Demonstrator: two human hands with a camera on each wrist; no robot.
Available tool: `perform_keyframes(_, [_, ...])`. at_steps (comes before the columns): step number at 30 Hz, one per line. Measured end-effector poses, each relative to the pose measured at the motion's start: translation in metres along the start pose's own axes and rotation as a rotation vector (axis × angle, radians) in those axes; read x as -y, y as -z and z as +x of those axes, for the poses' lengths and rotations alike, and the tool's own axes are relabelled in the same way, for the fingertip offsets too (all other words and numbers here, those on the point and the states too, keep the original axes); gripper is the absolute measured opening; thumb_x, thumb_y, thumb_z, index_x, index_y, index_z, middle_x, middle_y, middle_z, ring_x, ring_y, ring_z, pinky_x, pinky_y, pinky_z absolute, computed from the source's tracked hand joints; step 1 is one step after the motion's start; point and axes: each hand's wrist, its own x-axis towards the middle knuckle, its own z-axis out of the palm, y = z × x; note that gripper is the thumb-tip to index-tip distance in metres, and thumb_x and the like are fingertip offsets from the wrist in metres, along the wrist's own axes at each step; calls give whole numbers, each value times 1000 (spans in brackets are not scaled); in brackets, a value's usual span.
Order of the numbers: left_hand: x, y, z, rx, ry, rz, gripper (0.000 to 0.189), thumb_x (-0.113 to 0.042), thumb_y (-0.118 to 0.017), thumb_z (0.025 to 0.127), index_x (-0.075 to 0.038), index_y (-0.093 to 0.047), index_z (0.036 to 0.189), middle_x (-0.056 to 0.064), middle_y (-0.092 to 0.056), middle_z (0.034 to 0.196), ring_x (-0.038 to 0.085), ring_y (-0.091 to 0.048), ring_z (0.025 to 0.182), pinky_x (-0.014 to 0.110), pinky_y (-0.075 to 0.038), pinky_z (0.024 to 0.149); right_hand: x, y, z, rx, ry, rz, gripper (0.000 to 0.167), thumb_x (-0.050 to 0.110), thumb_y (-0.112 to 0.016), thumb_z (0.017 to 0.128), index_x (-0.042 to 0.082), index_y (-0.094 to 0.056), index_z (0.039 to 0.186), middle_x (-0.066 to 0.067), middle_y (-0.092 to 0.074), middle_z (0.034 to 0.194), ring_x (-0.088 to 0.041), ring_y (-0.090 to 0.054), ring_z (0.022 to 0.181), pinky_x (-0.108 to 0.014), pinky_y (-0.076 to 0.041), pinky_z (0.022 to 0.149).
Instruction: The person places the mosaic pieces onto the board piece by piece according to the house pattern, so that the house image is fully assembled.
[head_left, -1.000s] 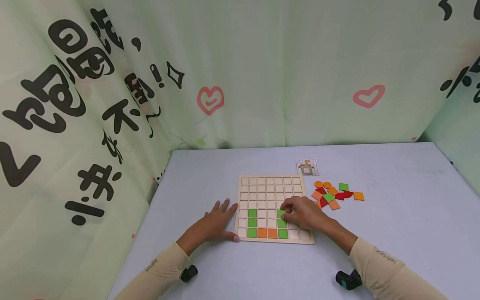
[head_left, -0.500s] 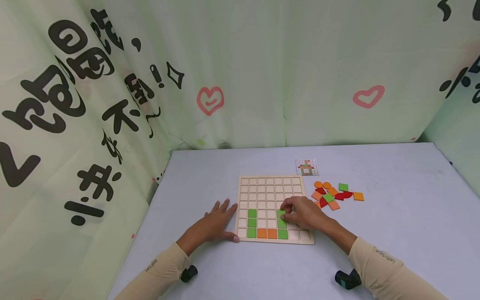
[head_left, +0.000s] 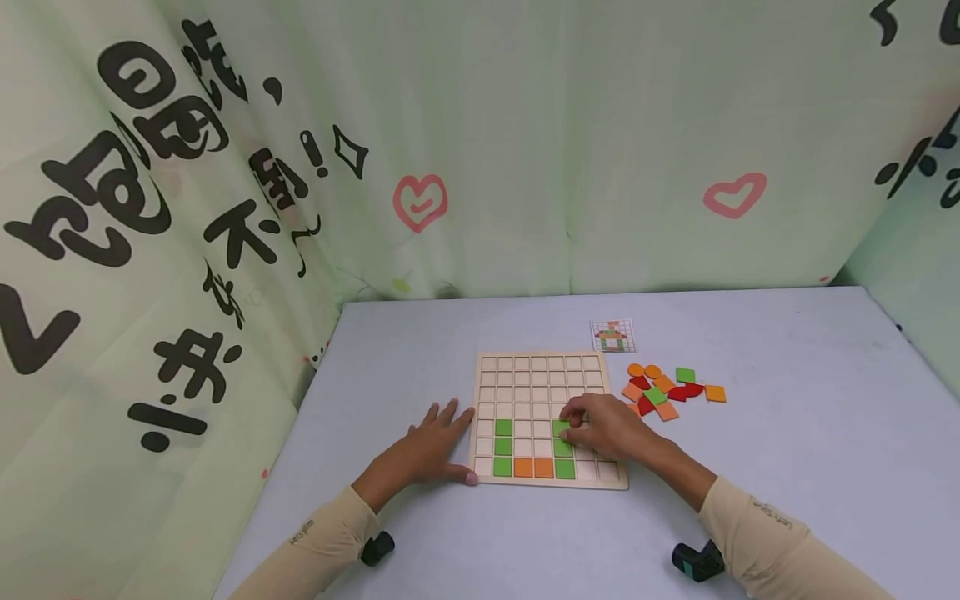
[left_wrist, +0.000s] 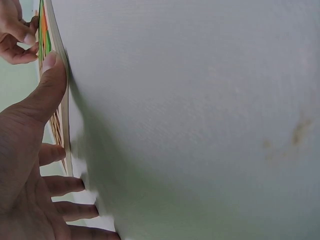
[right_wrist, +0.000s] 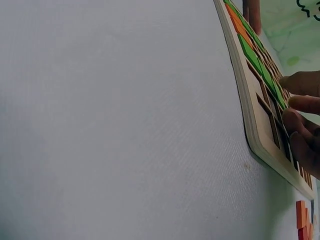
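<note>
Head view suggests tile-seating, the next move likely needing flush alignment: right grip half-curled at a green square tile, pinch unclear; left grip spread, empty, against the grid board.

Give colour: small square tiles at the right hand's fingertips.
Square tiles are green; clearest in head view.

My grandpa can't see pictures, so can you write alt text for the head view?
A person's right hand curls over a green tile on a gridded wooden board, while their spread left hand touches its left edge. Loose red, orange and green pieces and a small pattern card lie on the pale table.
</note>
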Motion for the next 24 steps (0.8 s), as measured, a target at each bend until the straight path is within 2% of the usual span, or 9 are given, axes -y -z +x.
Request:
perform_keyframes(3, [1,-1,0,1,0,0,107,-62,-79,75,-17,-30,159,17,-23,166,48,-21,151,72,-35,105,-1,1,-2,2,28,10,24,22,-80,86,12,-74,107,6,-61,83,-13,-54,79,-24,-46,65])
perform_keyframes(11, [4,-2,0,1,-18,-7,107,-61,-79,76,-17,-29,159,18,-22,166,48,-20,151,74,-34,105,-10,8,-8,9,39,2,27,24,-76,89,12,-72,113,9,-64,87,-12,-56,84,-21,-49,66])
perform_keyframes(19, [4,-2,1,2,-14,-12,107,-62,-78,76,-17,-28,159,17,-21,167,48,-19,151,74,-33,106,-26,23,-13,-10,46,16,26,22,-73,92,11,-71,115,6,-66,91,-13,-54,74,-22,-47,62])
perform_keyframes(24, [3,-3,1,4,-9,-8,107,-61,-79,76,-17,-28,159,17,-21,167,47,-19,151,73,-34,106,-38,35,-20,-26,36,24,27,22,-71,93,11,-71,118,4,-66,96,-14,-54,81,-22,-50,64])
